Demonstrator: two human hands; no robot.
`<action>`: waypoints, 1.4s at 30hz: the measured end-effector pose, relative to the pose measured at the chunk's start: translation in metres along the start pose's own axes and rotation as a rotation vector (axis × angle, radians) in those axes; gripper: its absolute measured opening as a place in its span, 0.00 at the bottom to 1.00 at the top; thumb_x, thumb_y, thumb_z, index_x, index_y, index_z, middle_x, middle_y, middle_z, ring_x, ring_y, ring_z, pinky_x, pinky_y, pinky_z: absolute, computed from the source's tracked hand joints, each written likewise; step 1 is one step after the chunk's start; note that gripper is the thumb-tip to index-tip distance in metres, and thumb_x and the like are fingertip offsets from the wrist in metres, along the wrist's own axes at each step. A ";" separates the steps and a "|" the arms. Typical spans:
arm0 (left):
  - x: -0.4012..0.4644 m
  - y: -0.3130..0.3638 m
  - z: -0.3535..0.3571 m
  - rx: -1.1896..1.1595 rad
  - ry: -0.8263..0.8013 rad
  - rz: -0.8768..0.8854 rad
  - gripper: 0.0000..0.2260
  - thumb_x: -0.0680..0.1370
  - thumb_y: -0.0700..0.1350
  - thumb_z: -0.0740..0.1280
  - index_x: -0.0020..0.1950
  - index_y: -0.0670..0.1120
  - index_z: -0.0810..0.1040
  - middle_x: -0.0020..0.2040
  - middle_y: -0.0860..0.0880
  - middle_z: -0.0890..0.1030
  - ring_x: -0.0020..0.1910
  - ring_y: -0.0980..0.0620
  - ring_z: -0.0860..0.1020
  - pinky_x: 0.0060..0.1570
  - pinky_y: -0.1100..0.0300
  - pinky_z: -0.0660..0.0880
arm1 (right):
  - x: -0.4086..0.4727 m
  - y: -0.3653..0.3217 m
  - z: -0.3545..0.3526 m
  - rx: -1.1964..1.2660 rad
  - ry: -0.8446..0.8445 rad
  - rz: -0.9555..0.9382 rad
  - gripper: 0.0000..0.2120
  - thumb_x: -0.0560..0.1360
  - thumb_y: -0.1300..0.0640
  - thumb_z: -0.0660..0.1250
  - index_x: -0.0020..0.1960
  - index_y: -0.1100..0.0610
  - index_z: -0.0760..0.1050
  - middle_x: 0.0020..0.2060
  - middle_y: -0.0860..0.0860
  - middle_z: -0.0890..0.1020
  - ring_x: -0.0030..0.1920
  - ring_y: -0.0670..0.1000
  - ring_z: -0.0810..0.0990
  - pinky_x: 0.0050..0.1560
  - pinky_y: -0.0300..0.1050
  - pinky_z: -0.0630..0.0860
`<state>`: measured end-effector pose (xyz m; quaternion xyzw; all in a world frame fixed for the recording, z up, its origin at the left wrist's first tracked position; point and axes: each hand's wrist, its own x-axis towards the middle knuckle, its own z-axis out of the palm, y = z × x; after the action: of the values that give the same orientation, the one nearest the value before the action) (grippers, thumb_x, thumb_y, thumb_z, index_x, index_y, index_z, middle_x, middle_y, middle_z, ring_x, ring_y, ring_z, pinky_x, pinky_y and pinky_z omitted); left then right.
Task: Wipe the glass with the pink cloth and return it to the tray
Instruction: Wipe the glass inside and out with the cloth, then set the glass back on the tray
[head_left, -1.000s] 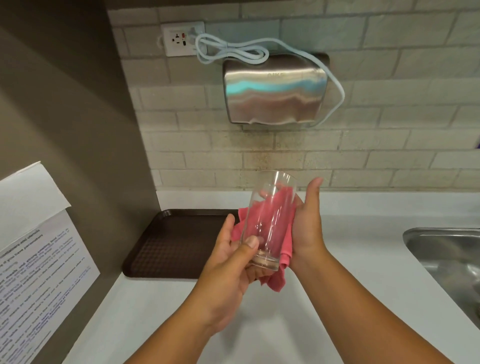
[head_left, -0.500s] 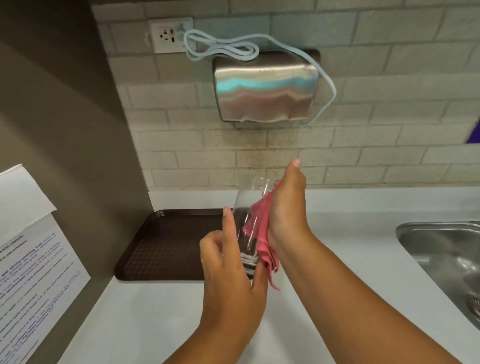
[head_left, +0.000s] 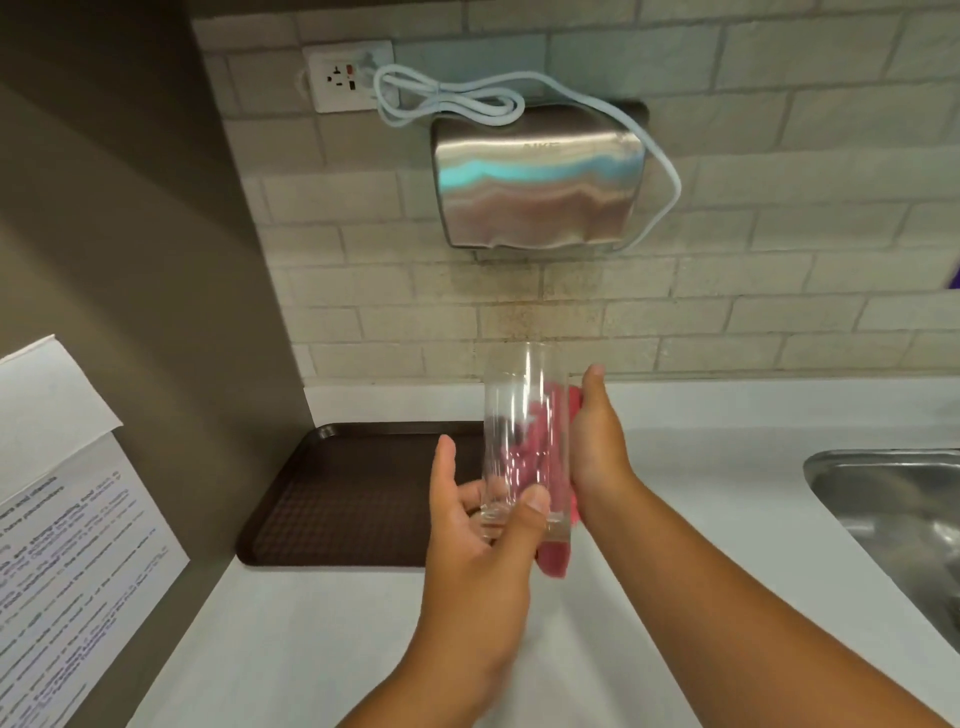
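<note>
- White counter (head_left: 311, 649) fills the near field, bare where visible; printed notice (head_left: 67, 519) taped to the brown side wall on the left.
- Left hand (head_left: 483, 551) clamped on the glass (head_left: 522, 441) at its base: thumb across the front, fingers behind. Glass held near upright, mouth up, off the counter.
- Right hand (head_left: 597, 447) flat against the glass's right side, closed on the pink cloth (head_left: 550, 558) and pressing it to the wall. Cloth tail hangs below the base.
- Change vs half a second ago: left grip rolled, thumb now in front instead of the back of the hand; right hand sits lower and more to the side, so more of the cloth shows through the glass. Versus a second ago the glass stands straighter.
- Read: glass is being turned against the cloth, so the wipe is mid-cycle, not finished. Motion blur on both hands fits that.
- Brown tray (head_left: 353, 499) just behind and left of the hands, against the side wall, nothing seen on it. Return leg not yet started; it's a short move left.
- Risk: two-point grip at the base, so a slip would drop it on the counter.
- Sink (head_left: 893, 499) at right edge, well apart.
- Far: tile wall, steel hand dryer (head_left: 540, 176), socket (head_left: 345, 78) with looped cable (head_left: 452, 104).
</note>
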<state>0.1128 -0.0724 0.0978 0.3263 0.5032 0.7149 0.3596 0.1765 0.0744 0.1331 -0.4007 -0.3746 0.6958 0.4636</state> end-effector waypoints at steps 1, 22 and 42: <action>0.006 0.001 -0.002 -0.054 0.005 -0.021 0.47 0.72 0.53 0.80 0.79 0.74 0.54 0.61 0.56 0.85 0.57 0.52 0.89 0.51 0.58 0.84 | -0.002 0.011 -0.004 -0.015 -0.070 0.034 0.40 0.79 0.26 0.52 0.60 0.61 0.81 0.37 0.61 0.87 0.36 0.58 0.87 0.40 0.54 0.84; 0.100 0.013 -0.041 0.149 -0.244 -0.026 0.31 0.74 0.28 0.74 0.69 0.54 0.73 0.59 0.49 0.74 0.56 0.56 0.83 0.46 0.67 0.82 | 0.003 0.032 -0.068 -0.264 -0.017 -0.138 0.24 0.80 0.33 0.61 0.53 0.51 0.84 0.47 0.55 0.85 0.37 0.52 0.78 0.36 0.48 0.77; 0.149 -0.134 -0.080 0.720 0.004 -0.209 0.36 0.65 0.36 0.86 0.64 0.54 0.71 0.60 0.50 0.81 0.57 0.44 0.83 0.54 0.46 0.84 | -0.002 0.018 -0.131 -0.167 0.160 -0.031 0.21 0.82 0.39 0.64 0.42 0.55 0.82 0.48 0.55 0.77 0.42 0.57 0.75 0.41 0.66 0.85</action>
<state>-0.0076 0.0461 -0.0369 0.3775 0.7536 0.4520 0.2920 0.2894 0.0869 0.0649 -0.4862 -0.3995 0.6207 0.4677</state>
